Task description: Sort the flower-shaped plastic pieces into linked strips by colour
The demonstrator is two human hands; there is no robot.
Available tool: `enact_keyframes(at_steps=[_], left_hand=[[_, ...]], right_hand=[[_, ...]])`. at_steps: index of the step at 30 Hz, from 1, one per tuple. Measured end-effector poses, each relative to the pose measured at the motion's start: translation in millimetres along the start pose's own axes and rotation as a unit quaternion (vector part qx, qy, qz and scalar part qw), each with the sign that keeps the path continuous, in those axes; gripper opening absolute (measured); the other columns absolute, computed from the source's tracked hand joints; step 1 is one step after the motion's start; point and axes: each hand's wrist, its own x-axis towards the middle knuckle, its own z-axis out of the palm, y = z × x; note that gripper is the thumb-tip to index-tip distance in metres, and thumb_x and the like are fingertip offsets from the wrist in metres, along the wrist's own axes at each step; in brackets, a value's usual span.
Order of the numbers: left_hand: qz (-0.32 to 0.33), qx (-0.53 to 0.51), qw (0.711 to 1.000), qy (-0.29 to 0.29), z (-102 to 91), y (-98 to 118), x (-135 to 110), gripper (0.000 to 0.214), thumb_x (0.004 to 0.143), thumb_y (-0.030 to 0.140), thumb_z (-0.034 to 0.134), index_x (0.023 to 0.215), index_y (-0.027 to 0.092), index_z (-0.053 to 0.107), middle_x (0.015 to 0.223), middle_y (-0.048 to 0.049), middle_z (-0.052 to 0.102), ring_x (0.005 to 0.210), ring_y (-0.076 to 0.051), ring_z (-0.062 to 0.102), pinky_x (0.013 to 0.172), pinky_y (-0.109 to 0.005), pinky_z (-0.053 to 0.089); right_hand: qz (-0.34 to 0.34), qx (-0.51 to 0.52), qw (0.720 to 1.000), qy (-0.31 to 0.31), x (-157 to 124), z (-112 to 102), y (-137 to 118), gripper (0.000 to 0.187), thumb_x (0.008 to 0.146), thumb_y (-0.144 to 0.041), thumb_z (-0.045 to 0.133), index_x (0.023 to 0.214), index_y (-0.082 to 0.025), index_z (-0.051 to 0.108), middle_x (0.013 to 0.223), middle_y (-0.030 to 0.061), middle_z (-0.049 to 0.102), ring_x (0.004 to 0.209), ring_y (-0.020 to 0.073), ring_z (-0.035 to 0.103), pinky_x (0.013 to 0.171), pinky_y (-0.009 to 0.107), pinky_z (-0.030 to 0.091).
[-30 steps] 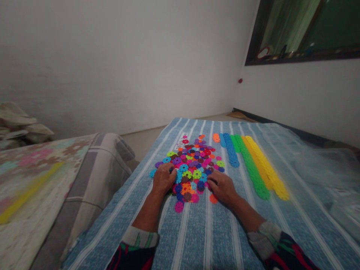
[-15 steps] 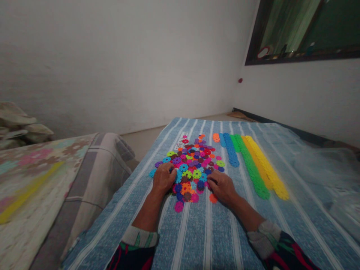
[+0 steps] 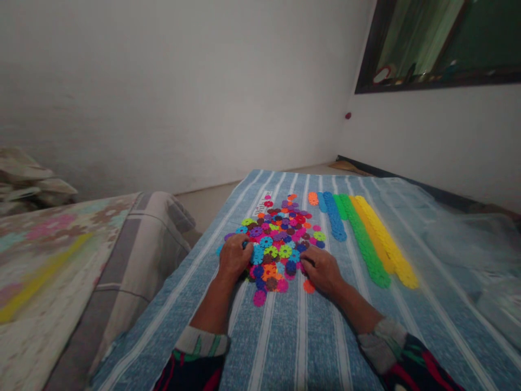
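Our left hand (image 3: 233,259) and right hand (image 3: 322,270) rest, fingers curled, on the near edge of the disc pile (image 3: 280,239), which lies between and just beyond them on the striped cloth (image 3: 285,339). Whether either pinches a disc we cannot tell. Farther right, the sorted rows (image 3: 364,244) run away from us, nearer the right hand.

I'm in a home bedroom: striped bedsheet (image 3: 285,336) under me, folded blanket (image 3: 154,228) left, window (image 3: 443,43) far right.
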Motion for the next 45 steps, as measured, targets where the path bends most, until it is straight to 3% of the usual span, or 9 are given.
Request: enact_keyframes(at_steps=[10, 14, 21, 25, 30, 35, 41, 45], left_hand=[[-0.04, 0.022, 0.999, 0.011, -5.2, -5, 1, 0.029, 0.08, 0.03, 0.047, 0.088, 0.017, 0.071, 0.102, -0.0127, 0.074, 0.101, -0.028, 0.066, 0.095, -0.038, 0.049], [-0.05, 0.025, 0.998, 0.029, -5.5, -10, 3, 0.027, 0.079, 0.029, 0.047, 0.084, 0.019, 0.071, 0.098, -0.0108, 0.075, 0.099, -0.027, 0.066, 0.093, -0.037, 0.049], [-0.063, 0.027, 0.997, 0.022, -9.9, -9, 3, 0.028, 0.08, 0.03, 0.047, 0.084, 0.018, 0.072, 0.095, -0.0101, 0.074, 0.095, -0.025, 0.066, 0.09, -0.035, 0.049], [-0.07, 0.031, 0.997, 0.026, -11.7, -8, 2, 0.029, 0.081, 0.029, 0.047, 0.085, 0.018, 0.073, 0.095, -0.0095, 0.074, 0.095, -0.025, 0.066, 0.089, -0.035, 0.05], [-0.076, 0.054, 0.996, 0.013, -13.8, -5, 2, 0.031, 0.082, 0.027, 0.046, 0.088, 0.015, 0.074, 0.097, -0.0107, 0.075, 0.096, -0.024, 0.066, 0.089, -0.032, 0.049], [-0.075, 0.057, 0.995, 0.011, -15.4, -3, 2, 0.029, 0.083, 0.026, 0.047, 0.087, 0.016, 0.074, 0.096, -0.0093, 0.075, 0.095, -0.023, 0.067, 0.089, -0.031, 0.05], [-0.084, 0.052, 0.995, 0.009, -16.3, -5, 2, 0.03, 0.082, 0.028, 0.048, 0.088, 0.016, 0.074, 0.098, -0.0093, 0.075, 0.096, -0.022, 0.067, 0.089, -0.03, 0.049], [-0.094, 0.055, 0.994, 0.007, -15.7, -6, 3, 0.03, 0.082, 0.029, 0.048, 0.088, 0.017, 0.075, 0.098, -0.009, 0.075, 0.095, -0.022, 0.067, 0.088, -0.031, 0.05]], right_hand=[[-0.015, -0.011, 1.0, -0.008, 0, -3, -2, 0.019, 0.086, -0.013, 0.053, 0.073, -0.021, 0.066, 0.075, 0.0017, 0.062, 0.074, 0.016, 0.057, 0.071, 0.027, 0.037], [-0.02, -0.033, 0.999, -0.012, 2, -4, -9, 0.016, 0.087, -0.015, 0.055, 0.079, -0.021, 0.068, 0.078, 0.0033, 0.065, 0.078, 0.0174, 0.058, 0.072, 0.027, 0.037], [-0.072, -0.06, 0.99, -0.108, 16, 7, -52, 0.016, 0.086, -0.016, 0.059, 0.091, -0.023, 0.073, 0.087, 0.0042, 0.07, 0.082, 0.0181, 0.06, 0.069, 0.027, 0.035], [-0.038, -0.085, 0.979, -0.182, 29, 5, -84, 0.018, 0.089, -0.024, 0.057, 0.099, -0.026, 0.072, 0.092, 0.0042, 0.073, 0.085, 0.0188, 0.063, 0.07, 0.027, 0.036], [0.005, -0.162, 0.951, -0.264, 39, -2, -105, 0.024, 0.088, -0.032, 0.057, 0.105, -0.019, 0.069, 0.101, 0.0095, 0.074, 0.092, 0.024, 0.067, 0.069, 0.029, 0.036], [0.007, -0.173, 0.944, -0.28, 39, -5, -107, 0.027, 0.088, -0.033, 0.058, 0.109, -0.02, 0.069, 0.106, 0.01, 0.073, 0.096, 0.0253, 0.067, 0.069, 0.03, 0.036], [0.049, -0.155, 0.947, -0.279, 43, -7, -102, 0.015, 0.085, -0.028, 0.061, 0.091, -0.021, 0.072, 0.098, 0.0065, 0.074, 0.098, 0.0219, 0.065, 0.068, 0.027, 0.035], [0.068, -0.146, 0.948, -0.274, 43, -6, -97, 0.017, 0.085, -0.033, 0.061, 0.087, -0.02, 0.072, 0.097, 0.0066, 0.073, 0.093, 0.0203, 0.065, 0.065, 0.027, 0.033]])
